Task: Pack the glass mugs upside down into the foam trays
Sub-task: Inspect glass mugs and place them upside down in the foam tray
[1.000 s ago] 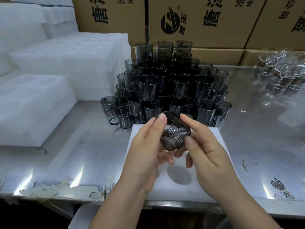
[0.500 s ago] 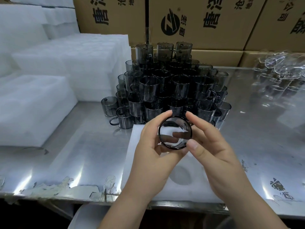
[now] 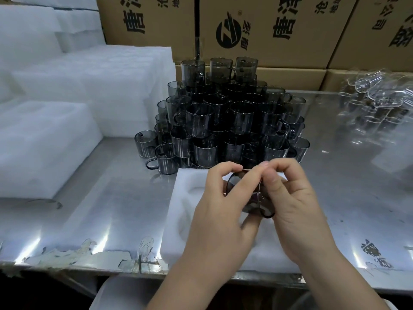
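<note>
Fingers [image 3: 243, 183] of the left hand [image 3: 214, 215] and right hand [image 3: 297, 206] grip one dark mug [image 3: 251, 204] just above the foam tray [image 3: 183, 220]. Its visible pockets look empty and the stack of mugs [image 3: 223, 126] behind waits, so packing seems barely begun.

A factory packing station: printed cardboard cartons [image 3: 268, 30], stacked foam trays [image 3: 89, 86], piled glass mugs [image 3: 223, 117] on a steel table [image 3: 111, 209].

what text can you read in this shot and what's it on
"唐": big black print on the left cardboard box and the middle cardboard box; the next character is cut off.
Small characters beside the round logo: too blurred.
Other box print: cropped.
The dark marks on the steel table: smeared, unreadable.
</note>
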